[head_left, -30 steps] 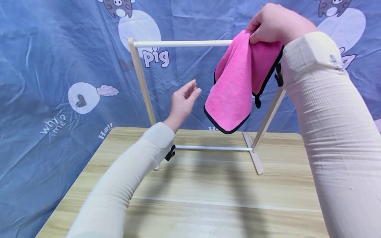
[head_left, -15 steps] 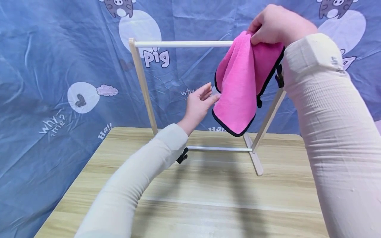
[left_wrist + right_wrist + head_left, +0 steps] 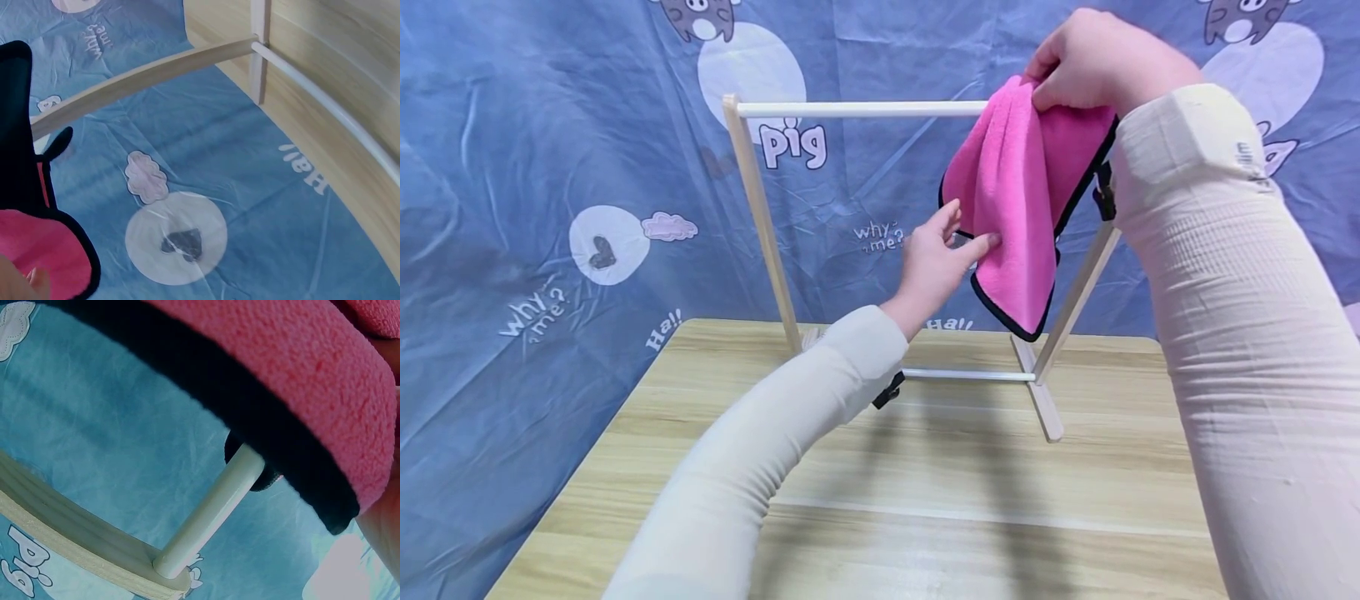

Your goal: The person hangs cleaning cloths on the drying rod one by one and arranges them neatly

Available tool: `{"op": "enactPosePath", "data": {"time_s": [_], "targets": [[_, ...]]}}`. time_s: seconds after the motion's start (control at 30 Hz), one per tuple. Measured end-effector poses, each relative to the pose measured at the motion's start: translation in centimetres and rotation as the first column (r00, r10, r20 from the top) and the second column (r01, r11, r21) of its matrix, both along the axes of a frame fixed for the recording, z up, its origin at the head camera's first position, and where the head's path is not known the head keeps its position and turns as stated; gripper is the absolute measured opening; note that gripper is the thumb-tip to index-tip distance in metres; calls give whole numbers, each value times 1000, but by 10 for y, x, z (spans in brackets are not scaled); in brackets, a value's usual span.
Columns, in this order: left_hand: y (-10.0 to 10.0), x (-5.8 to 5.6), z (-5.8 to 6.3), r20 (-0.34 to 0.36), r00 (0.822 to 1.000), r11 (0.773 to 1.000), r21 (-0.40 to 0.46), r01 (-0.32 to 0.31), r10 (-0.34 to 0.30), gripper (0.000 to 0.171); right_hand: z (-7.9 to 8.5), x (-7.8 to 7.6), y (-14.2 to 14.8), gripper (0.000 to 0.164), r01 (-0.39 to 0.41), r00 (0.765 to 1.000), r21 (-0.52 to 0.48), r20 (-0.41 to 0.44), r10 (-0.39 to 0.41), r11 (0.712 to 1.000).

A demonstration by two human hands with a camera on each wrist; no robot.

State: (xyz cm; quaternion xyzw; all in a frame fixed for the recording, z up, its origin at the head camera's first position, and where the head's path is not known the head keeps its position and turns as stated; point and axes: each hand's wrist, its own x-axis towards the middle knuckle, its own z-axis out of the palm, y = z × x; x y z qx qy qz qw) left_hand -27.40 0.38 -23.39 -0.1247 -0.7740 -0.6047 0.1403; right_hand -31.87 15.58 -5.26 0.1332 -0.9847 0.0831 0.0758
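Observation:
A pink towel [image 3: 1011,192] with black edging drapes over the right part of the rack's white top bar [image 3: 861,109]. My right hand [image 3: 1108,62] pinches it at the top, thumb in front, just above the bar. Below, my left hand [image 3: 932,267] reaches the towel's lower left side, its thumb against the front fold and its fingers at the left edge, parted from the thumb. In the left wrist view, a bit of the left hand [image 3: 22,284] shows over the pink cloth [image 3: 56,250]. The right wrist view has the towel's edging [image 3: 250,400] close across the bar [image 3: 212,512].
The rack's wooden left post [image 3: 760,217] and right post [image 3: 1078,300] stand on feet on a wood-grain table [image 3: 925,517]. A lower rod [image 3: 970,375] joins the posts. Behind hangs a blue printed curtain [image 3: 550,108].
My left hand has moved right to the towel, and its thumb now presses into the front fold. The towel's lower corner has swung right. My right hand has stayed almost still.

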Motion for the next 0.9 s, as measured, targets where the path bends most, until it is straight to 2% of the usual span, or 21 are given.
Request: {"op": "enactPosePath", "data": {"time_s": [0.2, 0.33, 0.5, 0.7, 0.9], "targets": [[7, -1, 4, -27, 999, 999, -20, 34, -35, 57, 1, 2, -3, 35, -11, 1000, 28, -13, 11, 1000], [9, -3, 6, -49, 998, 999, -36, 28, -30, 41, 0, 2, -2, 35, -11, 1000, 32, -19, 11, 999], [11, -4, 8, -64, 998, 999, -46, -6, 3, 29, 0, 1, 1, 35, -4, 1000, 30, -21, 4, 1000], [12, -6, 9, -132, 989, 994, -66, -82, 73, 17, 1, 1, 3, 35, -12, 1000, 60, -27, 13, 998], [12, -6, 9, -150, 982, 985, -110, -130, 113, 14, 0, 3, 2, 35, 1, 1000, 31, -13, 0, 1000]]}}
